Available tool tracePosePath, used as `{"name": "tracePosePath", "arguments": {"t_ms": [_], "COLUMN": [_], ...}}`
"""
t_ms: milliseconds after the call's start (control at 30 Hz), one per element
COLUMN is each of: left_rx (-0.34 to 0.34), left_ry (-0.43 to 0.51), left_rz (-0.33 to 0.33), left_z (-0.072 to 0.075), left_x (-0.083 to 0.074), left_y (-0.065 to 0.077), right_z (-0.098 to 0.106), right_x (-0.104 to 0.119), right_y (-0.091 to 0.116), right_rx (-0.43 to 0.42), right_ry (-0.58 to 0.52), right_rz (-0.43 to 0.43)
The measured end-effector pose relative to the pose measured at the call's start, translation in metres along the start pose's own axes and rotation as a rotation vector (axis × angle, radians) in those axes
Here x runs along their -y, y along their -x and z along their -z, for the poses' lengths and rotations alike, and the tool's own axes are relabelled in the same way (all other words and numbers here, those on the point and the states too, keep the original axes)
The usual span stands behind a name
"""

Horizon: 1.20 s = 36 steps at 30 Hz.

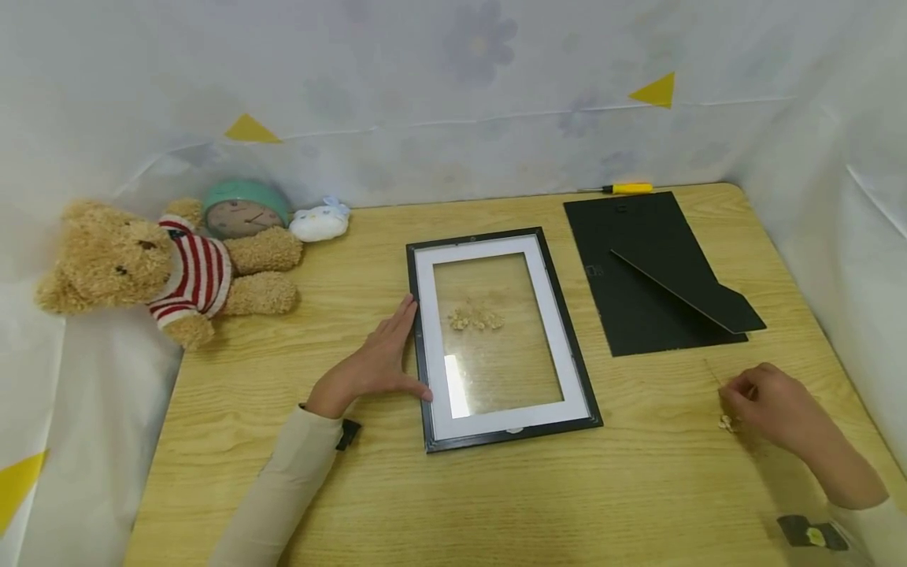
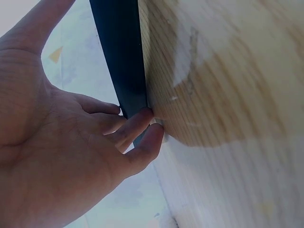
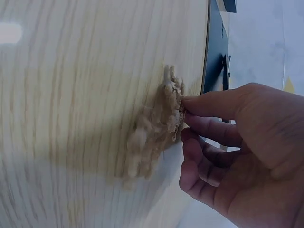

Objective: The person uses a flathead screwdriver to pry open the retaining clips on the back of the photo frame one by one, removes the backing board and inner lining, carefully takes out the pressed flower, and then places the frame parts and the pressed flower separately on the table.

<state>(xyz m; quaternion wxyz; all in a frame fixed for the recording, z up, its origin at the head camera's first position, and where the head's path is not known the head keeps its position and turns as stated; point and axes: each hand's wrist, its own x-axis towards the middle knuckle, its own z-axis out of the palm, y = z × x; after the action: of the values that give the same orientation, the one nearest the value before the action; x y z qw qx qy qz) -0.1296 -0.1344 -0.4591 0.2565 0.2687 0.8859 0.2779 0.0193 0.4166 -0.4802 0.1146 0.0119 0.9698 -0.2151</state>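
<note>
A black picture frame (image 1: 595, 409) with a white inner mat (image 1: 471, 425) and a glass pane lies mid-table. Small dried flowers (image 1: 476, 318) show within the mat's opening. My left hand (image 1: 379, 358) rests against the frame's left side, fingers extended, thumb at the lower part of that edge. Up close in the left wrist view, the fingertips touch the frame's dark side (image 2: 121, 52). At the right, my right hand (image 1: 775, 409) pinches a sprig of dried flowers (image 3: 173, 102) between thumb and forefinger, just over the table. Its thin stem (image 1: 712, 372) sticks out beyond the fingers.
Right of the frame lies a black backing board (image 1: 655, 291) with its stand flap (image 1: 697, 295) raised. A yellow-handled screwdriver (image 1: 631, 189) is behind it. At the left are a teddy bear (image 1: 194, 272), a green clock (image 1: 244, 209) and a small white plush (image 1: 319, 224).
</note>
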Motion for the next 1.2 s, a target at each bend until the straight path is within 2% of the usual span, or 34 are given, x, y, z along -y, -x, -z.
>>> {"name": "tracePosePath", "arguments": {"t_ms": [167,300,467,667,800,1000,1100,1200], "left_rx": [0.0,0.004,0.012,0.001,0.003,-0.002,-0.007,-0.01], "left_ry": [0.009,0.004,0.003,-0.001,0.006,0.011,0.007,0.002], "left_rz": [0.002,0.01,0.012,0.014,0.008,0.005,0.004,0.007], "left_z": [0.001,0.001,0.001,0.0,0.0,-0.001,-0.002,-0.002], "left_x": [-0.001,0.0,0.0,0.001,0.001,0.001,0.002,0.003], "left_y": [0.001,0.001,0.001,-0.001,-0.001,-0.001,-0.001,-0.001], "right_z": [0.003,0.007,0.017,0.024,0.013,0.001,-0.007,-0.016], "right_x": [-0.01,-0.009,0.009,0.065,0.116,0.183,0.203,0.214], "right_y": [-0.001,-0.002,-0.009,-0.036,-0.066,-0.119,-0.143,-0.163], "right_rx": [0.011,0.028,-0.054,-0.171,-0.188,-0.065,0.008,0.071], "right_ry": [0.001,-0.005,0.037,0.057,-0.026,-0.173,-0.209,-0.249], "right_rz": [-0.009,-0.021,0.055,0.178,0.238,0.251,0.265,0.263]}}
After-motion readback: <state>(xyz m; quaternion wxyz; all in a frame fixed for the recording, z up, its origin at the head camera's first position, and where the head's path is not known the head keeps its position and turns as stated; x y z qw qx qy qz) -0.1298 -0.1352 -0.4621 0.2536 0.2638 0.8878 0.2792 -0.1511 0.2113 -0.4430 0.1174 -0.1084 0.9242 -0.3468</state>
